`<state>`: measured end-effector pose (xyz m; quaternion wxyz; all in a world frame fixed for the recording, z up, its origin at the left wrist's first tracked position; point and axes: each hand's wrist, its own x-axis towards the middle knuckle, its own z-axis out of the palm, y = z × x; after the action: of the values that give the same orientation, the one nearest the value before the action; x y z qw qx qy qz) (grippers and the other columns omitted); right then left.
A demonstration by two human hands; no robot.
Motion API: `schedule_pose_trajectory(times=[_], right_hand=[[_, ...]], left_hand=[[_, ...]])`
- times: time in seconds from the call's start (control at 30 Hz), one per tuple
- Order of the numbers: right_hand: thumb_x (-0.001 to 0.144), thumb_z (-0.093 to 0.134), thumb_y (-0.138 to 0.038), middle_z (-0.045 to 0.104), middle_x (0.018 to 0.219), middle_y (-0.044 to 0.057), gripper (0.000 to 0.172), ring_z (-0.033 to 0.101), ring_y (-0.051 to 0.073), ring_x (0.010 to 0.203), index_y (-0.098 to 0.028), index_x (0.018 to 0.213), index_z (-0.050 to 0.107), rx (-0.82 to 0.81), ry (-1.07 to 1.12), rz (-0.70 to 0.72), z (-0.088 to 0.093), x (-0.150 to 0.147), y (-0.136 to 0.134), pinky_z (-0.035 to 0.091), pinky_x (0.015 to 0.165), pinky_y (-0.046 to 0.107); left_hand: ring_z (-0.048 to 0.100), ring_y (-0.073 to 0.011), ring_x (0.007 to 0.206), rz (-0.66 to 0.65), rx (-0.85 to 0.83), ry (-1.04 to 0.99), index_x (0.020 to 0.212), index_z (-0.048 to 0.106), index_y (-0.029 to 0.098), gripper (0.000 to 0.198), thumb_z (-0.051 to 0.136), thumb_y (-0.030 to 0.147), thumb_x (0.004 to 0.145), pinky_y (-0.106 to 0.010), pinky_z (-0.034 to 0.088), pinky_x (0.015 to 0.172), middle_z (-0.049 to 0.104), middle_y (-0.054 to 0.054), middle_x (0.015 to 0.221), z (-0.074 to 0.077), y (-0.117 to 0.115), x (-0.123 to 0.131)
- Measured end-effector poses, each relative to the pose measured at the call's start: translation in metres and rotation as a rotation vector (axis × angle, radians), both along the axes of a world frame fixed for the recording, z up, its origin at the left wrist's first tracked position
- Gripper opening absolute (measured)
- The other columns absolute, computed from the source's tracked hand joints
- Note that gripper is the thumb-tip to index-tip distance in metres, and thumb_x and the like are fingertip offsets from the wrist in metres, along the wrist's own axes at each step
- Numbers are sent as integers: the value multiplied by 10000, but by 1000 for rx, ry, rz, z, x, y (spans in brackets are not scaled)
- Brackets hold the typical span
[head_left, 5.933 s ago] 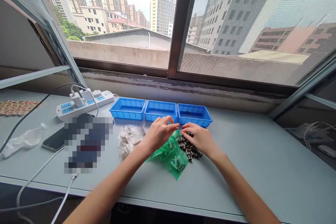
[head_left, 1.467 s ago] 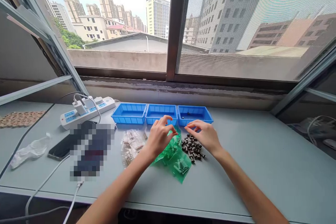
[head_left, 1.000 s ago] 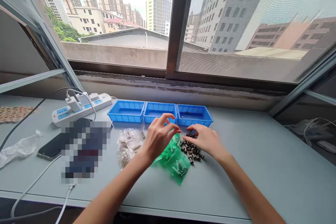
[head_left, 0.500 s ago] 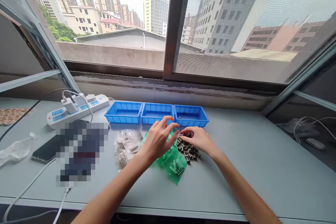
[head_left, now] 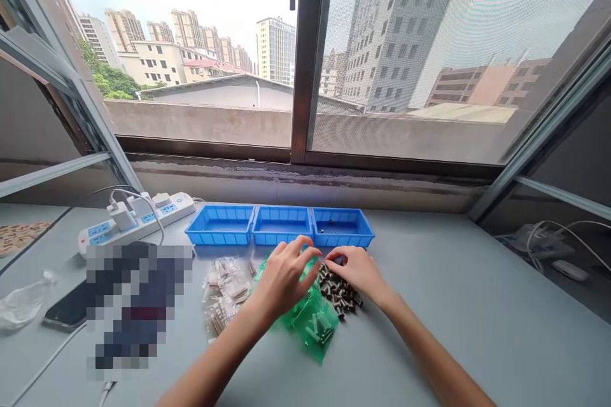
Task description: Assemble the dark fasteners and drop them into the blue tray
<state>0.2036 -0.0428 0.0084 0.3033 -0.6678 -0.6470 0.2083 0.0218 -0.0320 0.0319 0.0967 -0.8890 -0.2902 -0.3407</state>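
Note:
My left hand (head_left: 285, 276) hovers over a green plastic bag (head_left: 319, 337) of small pale rods, its curved fingers apart and nothing visible in them. At the far edge of a pile of dark metal screw-like pieces (head_left: 342, 300), my right hand (head_left: 360, 272) has thumb and fingertips pinched together. Whatever sits in that pinch is too small to make out. Clear bags of pale metal parts (head_left: 228, 283) lie left of the green one. Behind the hands stands a row of blue bins: left (head_left: 218, 238), middle (head_left: 280, 239), and right (head_left: 344, 240), with a few small dark pieces inside the right one.
A white power strip (head_left: 179, 205) with plugs lies at the back left. In front of it are a dark phone (head_left: 67, 310), a blurred-out object and cables. Crumpled clear plastic (head_left: 26, 302) is at the far left. Window and metal frames bound the desk (head_left: 429, 280).
The camera has tilted up slightly, so everything sits lower in the picture. My right hand stays at the pile, its thumb and fingertips closer together. My left hand keeps hovering, fingers slightly less spread.

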Motion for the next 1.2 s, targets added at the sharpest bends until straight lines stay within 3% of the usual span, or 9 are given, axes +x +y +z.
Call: schedule_pose_trajectory(times=[0.2,0.37,0.43,0.63,1.0,1.2], right_hand=[[673,639,-305,746,790,42,152,662,205,682,-212,762,720,46,180,20,1,5,5,496,613,306],[572,747,-406,741,855,73,366,670,222,782,-194,866,701,4,684,30,12,2,0,488,562,279],[554,767,-420,740,866,67,406,661,217,791,-199,887,695,-52,771,42,14,0,-3,435,494,238],[534,801,-428,736,865,62,435,621,171,717,-193,880,681,-158,883,100,10,-5,-6,311,422,194],[417,861,-430,713,750,23,490,574,141,662,-194,806,680,-209,997,47,13,-11,-9,316,444,198],[468,844,-492,715,856,28,522,538,137,710,-224,899,721,-247,970,119,14,-7,-10,345,492,209]], left_hand=[[596,-158,706,18,-38,39,927,583,191,121,487,263,913,-296,455,644,624,-31,929,-3,4,-2],[614,-154,739,-54,35,21,985,572,191,177,480,333,934,-282,461,658,639,-28,908,-10,9,-1],[618,-146,746,-89,75,-2,970,569,187,194,446,336,950,-271,465,673,640,-26,892,-12,10,-1],[627,-139,777,-90,93,-101,938,555,175,246,409,372,957,-247,489,670,629,-38,891,-13,11,-1],[603,-103,644,-114,171,-113,877,571,175,273,379,348,968,-235,500,615,619,-40,911,-10,9,-2],[589,-94,633,-117,236,-137,968,579,174,213,374,233,975,-225,504,601,607,-33,896,-9,11,0]])
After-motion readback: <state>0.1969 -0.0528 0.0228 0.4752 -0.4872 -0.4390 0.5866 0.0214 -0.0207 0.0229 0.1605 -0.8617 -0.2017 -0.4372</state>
